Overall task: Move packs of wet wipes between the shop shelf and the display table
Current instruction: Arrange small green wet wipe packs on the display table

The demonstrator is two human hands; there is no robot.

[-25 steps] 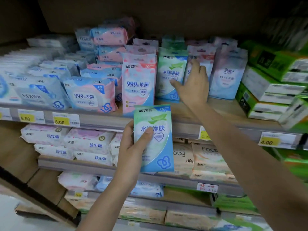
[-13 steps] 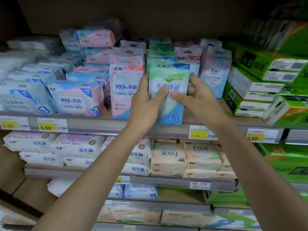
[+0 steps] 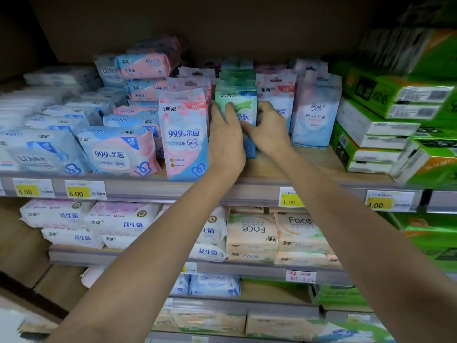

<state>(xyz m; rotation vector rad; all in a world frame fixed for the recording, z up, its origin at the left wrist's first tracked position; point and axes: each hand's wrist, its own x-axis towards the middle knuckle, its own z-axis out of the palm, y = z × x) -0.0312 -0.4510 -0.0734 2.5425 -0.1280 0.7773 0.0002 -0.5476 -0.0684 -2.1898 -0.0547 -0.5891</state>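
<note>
- Head view: both hands are working at the upper shelf (image 3: 249,188), closing on a green wet-wipe pack (image 3: 243,107) that is standing upright at the front of its row.
- Left hand (image 3: 226,134) is gripping the pack's left edge, fingers curled behind it and thumb lying across the front; right hand (image 3: 269,129) is holding the right edge, fingertips wrapping round the side (how far they reach behind, I cannot tell).
- The pack is sitting between a tall pink-and-blue pack (image 3: 184,134) on its left and a pale pink pack (image 3: 278,105) on its right, touching or nearly so; more green packs are lining up behind it.
- Judging the step: seating this pack into its row. Doing it well is meaning keeping it upright, its base flat on the board, and pushing it straight back against the one behind.
- Letting go gently matters: the neighbours are standing on narrow bases and probably tipping easily.
</note>
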